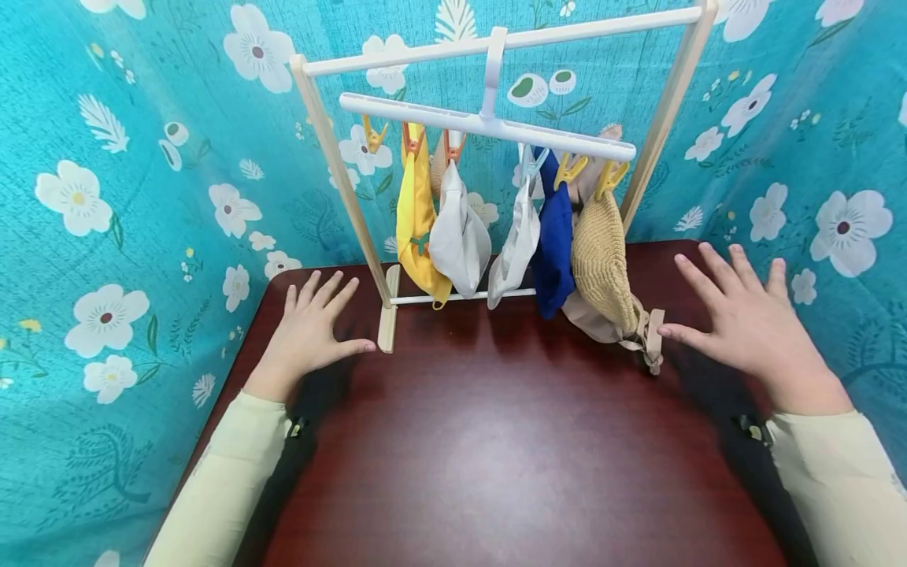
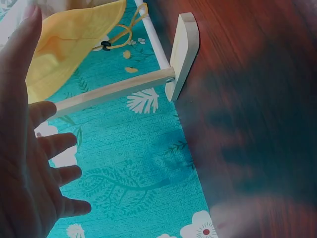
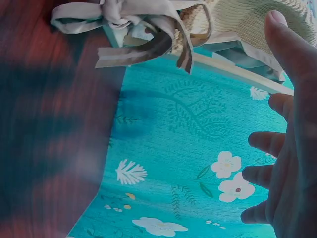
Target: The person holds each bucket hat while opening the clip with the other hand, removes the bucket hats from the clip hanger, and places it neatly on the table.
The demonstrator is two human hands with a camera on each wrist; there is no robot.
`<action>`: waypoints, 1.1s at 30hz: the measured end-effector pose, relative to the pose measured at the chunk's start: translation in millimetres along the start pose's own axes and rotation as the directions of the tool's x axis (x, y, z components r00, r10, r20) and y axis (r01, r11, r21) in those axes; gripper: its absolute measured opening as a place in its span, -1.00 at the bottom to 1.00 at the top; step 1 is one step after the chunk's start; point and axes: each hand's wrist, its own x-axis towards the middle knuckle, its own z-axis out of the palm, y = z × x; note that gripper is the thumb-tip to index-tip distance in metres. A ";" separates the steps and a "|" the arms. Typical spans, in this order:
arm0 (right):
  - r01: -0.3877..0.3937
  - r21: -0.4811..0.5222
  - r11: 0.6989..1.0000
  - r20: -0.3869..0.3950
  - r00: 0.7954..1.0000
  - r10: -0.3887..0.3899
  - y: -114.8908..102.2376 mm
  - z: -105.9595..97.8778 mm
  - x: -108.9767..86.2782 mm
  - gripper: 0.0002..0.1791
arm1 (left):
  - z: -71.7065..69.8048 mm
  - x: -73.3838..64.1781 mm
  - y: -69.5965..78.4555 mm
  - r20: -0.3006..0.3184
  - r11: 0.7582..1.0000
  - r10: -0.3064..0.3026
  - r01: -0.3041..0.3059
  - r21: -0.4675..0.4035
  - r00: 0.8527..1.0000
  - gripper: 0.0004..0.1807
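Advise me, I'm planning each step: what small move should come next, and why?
Perhaps ease the right hand inward toward the straw hat. It hangs from the white hanger by a yellow clip, on that hand's side, and neither the right hand nor the left hand holds anything.

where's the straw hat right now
In the head view, the straw hat hangs by a yellow clip at the right end of the hanger, between the blue hat and the right hand.
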 end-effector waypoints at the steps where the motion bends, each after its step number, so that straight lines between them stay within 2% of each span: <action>1: 0.002 0.006 1.000 -0.005 1.000 -0.002 -0.6 -0.5 0.5 0.26 | -0.3 -0.3 -0.3 -0.010 1.000 0.002 -0.002 -0.011 1.000 0.26; 8: 0.014 0.020 1.000 -0.046 0.999 -0.013 -5.1 -7.0 0.3 0.25 | -3.3 2.4 -0.9 -0.067 0.997 0.025 -0.030 -0.071 0.997 0.26; 20: 0.016 0.014 1.000 -0.115 0.993 -0.014 -19.6 -27.6 0.8 0.22 | -12.0 5.4 2.7 -0.111 0.991 -0.008 -0.007 -0.132 0.994 0.16; 26: 0.057 0.026 0.998 -0.161 0.986 -0.052 -31.9 -35.1 0.4 0.18 | -20.8 7.5 8.0 -0.133 0.974 -0.035 0.004 -0.227 0.990 0.11; 33: 0.091 0.055 0.994 -0.169 0.982 -0.081 -43.9 -41.1 -0.8 0.15 | -32.9 12.9 14.2 -0.129 0.950 -0.056 0.013 -0.312 0.990 0.05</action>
